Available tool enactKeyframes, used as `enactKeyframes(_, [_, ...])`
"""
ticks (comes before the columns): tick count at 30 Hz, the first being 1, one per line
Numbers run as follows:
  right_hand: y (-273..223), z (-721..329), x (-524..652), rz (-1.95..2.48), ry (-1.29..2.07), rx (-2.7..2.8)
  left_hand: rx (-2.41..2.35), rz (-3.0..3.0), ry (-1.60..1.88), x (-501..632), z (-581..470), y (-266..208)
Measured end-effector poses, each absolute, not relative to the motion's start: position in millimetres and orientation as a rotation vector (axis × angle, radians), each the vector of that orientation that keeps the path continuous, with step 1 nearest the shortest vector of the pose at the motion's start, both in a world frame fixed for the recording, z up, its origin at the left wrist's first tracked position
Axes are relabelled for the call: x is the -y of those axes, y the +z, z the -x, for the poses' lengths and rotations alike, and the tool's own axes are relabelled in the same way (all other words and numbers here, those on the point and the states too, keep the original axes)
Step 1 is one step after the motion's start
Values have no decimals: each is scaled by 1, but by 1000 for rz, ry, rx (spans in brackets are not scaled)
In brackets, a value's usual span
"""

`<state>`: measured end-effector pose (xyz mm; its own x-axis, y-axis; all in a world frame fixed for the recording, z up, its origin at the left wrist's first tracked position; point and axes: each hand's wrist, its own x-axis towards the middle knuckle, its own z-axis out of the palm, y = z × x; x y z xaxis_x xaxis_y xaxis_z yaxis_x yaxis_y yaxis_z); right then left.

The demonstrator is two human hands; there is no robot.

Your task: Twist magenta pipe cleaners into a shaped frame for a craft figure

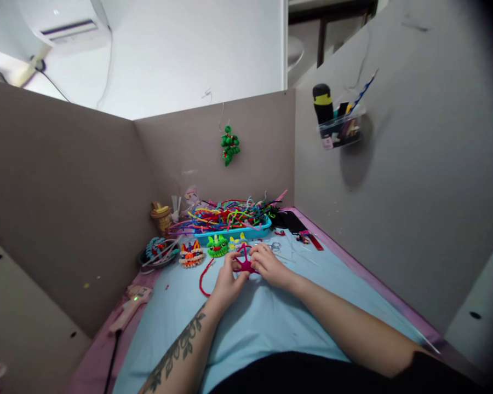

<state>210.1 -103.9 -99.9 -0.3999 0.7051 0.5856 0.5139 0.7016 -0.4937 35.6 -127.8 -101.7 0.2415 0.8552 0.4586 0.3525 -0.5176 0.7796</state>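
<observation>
Between my two hands is a magenta pipe cleaner piece (246, 266), with spokes spreading from a dense middle. My left hand (227, 280) pinches its left side between thumb and fingers. From the right, my right hand (271, 267) grips the other side, fingers bent over the spokes. A red pipe cleaner (201, 282) curves out over the cloth beside my left hand; whether it joins the piece is hidden. Just beyond my hands sit a green pipe cleaner animal head (217, 246), an orange one (191, 255) and a pale blue and yellow one (237, 242).
A blue tray (230, 235) heaped with colourful pipe cleaners stands at the back. Scissors (274, 247) lie right of my hands. A dark bowl (158, 257) and a pink glue gun (132, 307) are on the left. Grey panels (386, 219) enclose the table.
</observation>
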Motion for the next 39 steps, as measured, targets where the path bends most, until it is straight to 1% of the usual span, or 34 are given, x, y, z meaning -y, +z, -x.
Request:
enactKeyframes(4, [-103, -211, 100, 935, 371, 2060, -1114, -1961, 1249, 128, -35, -99])
enactKeyframes(14, [-110, -207, 96, 961, 517, 2052, -981, -1908, 1224, 129, -36, -96])
enactKeyframes(18, [-104, -208, 102, 914, 476, 1904, -978, -1810, 1243, 127, -36, -95])
enactKeyframes(21, [-96, -210, 108, 891, 401, 1693, -1009, -1664, 1321, 122, -34, -96])
enactKeyframes(23, [-92, -211, 110, 931, 412, 1630, -1006, -1579, 1376, 120, -32, -96])
enactKeyframes(25, [-91, -210, 110, 958, 525, 1631, -979, -1526, 1380, 119, -32, -96])
enactKeyframes(29, [-97, -206, 106, 888, 930, 1577, -952, -1511, 1305, 124, -36, -94])
enactKeyframes(31, [-101, -205, 104, 846, 1066, 1543, -947, -1523, 1285, 126, -37, -93])
enactKeyframes(34, [-101, -204, 105, 812, 1137, 1547, -944, -1553, 1263, 127, -38, -94])
enactKeyframes(39, [-96, -204, 110, 813, 1107, 1597, -966, -1626, 1256, 125, -36, -97])
